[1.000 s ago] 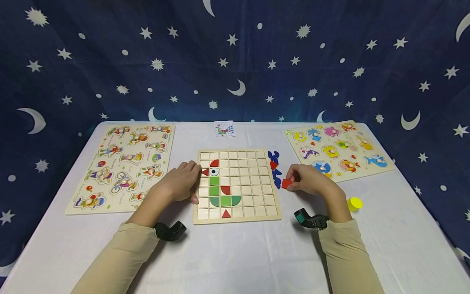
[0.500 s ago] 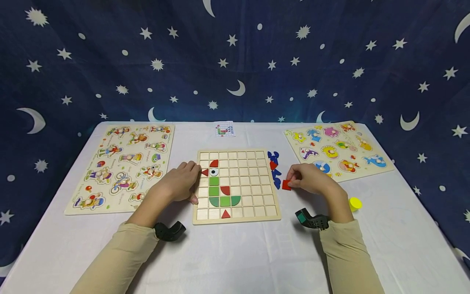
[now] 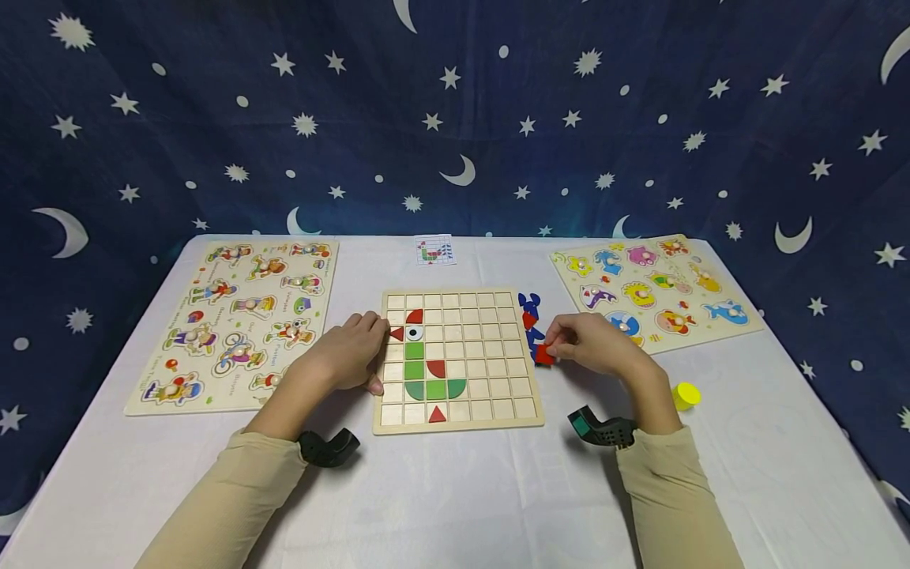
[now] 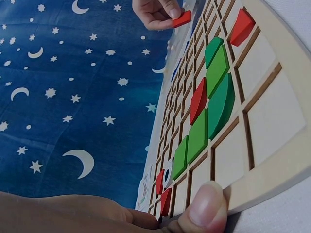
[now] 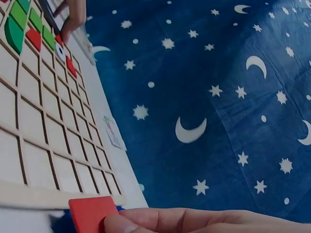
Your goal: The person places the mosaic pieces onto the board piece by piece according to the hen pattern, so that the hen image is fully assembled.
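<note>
A wooden grid board (image 3: 458, 429) lies mid-table. On its left half, green squares (image 3: 414, 370), green rounded pieces (image 3: 456, 388), an eye tile (image 3: 415, 333), red triangles (image 3: 437, 414) and red quarter-rounds (image 3: 437, 369) form a bird-like figure. My left hand (image 3: 348, 354) rests along the board's left edge, and its thumb (image 4: 206, 208) touches the rim in the left wrist view. Between thumb and fingers my right hand (image 3: 596, 344) pinches a red square tile (image 5: 90, 211), just off the board's right edge. The tile partly covers the blue pieces (image 3: 533, 304) lying there.
A peg puzzle with figures (image 3: 235, 328) lies on the left, and another with sea animals (image 3: 640, 273) on the right. Behind the board is a small pattern card (image 3: 434, 250). A yellow cylinder (image 3: 686, 396) stands beside the right wrist. A starry curtain (image 3: 355, 197) hangs behind.
My right hand has shifted slightly left with the red square tile, which now overlaps the lower blue pieces. The left hand and the board stay in place.
</note>
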Available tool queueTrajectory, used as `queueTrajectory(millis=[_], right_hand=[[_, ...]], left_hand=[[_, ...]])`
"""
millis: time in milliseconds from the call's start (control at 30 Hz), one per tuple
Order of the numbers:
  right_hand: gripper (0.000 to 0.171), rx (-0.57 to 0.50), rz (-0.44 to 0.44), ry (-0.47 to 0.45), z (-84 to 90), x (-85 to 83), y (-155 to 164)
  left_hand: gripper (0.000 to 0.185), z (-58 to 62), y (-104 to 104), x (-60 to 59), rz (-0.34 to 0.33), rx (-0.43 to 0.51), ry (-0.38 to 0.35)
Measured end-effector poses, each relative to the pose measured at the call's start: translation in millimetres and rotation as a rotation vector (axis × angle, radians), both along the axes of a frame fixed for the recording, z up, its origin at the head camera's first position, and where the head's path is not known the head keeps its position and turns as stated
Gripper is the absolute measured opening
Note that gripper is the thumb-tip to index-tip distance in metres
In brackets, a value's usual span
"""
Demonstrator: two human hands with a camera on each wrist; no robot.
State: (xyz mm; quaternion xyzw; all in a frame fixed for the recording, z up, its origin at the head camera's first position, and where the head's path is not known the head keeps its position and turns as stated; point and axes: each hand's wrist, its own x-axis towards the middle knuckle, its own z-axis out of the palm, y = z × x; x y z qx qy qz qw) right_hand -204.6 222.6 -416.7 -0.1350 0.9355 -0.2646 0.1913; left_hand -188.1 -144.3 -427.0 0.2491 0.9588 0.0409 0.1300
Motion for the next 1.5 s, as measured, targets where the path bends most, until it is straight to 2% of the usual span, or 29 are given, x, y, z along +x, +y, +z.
queueTrajectory(millis=[367, 700, 1033, 1500], right_hand=[[0.004, -0.068, 0.068, 0.106, -3.6, 3.0, -28], [0.004, -0.111, 0.094, 0.172, -12.2, 6.1, -51], [0.004, -0.154, 0.087, 0.204, -21.2, 12.6, -77], [0.005, -0.149, 0.034, 0.272, -30.1, 22.4, -102]], left_hand=[[0.086, 1.0, 0, 0.3, 0.0, -0.005, 0.006], [0.087, 0.4, 0, 0.3, 0.0, -0.006, 0.002], [0.087, 0.4, 0, 0.1, -0.003, -0.005, 0.002], [0.088, 1.4, 1, 0.3, -0.007, -0.015, 0.006]])
